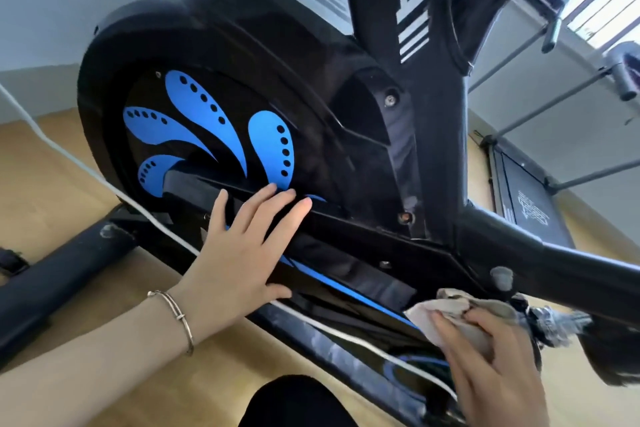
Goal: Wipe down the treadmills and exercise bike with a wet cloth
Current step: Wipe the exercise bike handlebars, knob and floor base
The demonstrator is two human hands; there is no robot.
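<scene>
The black exercise bike (311,114) fills the middle of the frame. The left hand (239,253), fingers spread, lies flat on its side cover. At the lower right, the right hand (491,357) grips a crumpled beige cloth (460,315) against the bike's lower frame.

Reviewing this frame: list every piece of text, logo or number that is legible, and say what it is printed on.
"MA" in large white letters, cut off at the top, with white stripes below: on the bike's upright post.
White logo and lines of print on the black mat at the right: too small and blurred to read.
Blue petal shapes with dots on the flywheel cover: decoration only, no text.
Nothing readable on the cloth.
</scene>
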